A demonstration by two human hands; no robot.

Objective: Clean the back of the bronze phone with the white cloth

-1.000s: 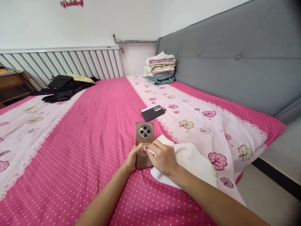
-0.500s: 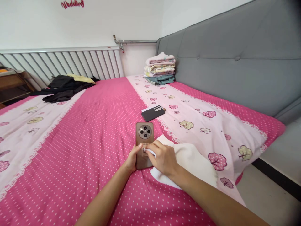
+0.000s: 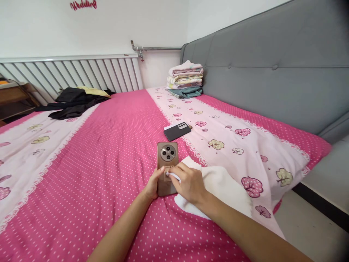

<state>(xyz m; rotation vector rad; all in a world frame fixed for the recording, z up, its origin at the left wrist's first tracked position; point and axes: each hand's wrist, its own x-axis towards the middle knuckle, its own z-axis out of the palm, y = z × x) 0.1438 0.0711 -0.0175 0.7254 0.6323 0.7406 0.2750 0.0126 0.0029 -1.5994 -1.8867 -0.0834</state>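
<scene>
Over the near part of the pink bed (image 3: 117,153), a bronze phone (image 3: 167,163) is facing camera side up, the grip of the left hand (image 3: 153,185) clamping it. The right hand (image 3: 190,182) is pinching a slim white item (image 3: 175,177) against its label (image 3: 166,179). A white cloth (image 3: 227,187) is lying alongside; beyond, a black phone (image 3: 174,133) is resting.

The head camera looks forward and down (quite near) at the hands (image 3: 191,184) and bed (image 3: 117,142).

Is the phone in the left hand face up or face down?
Face down: the phone has its round camera block facing up.
</scene>
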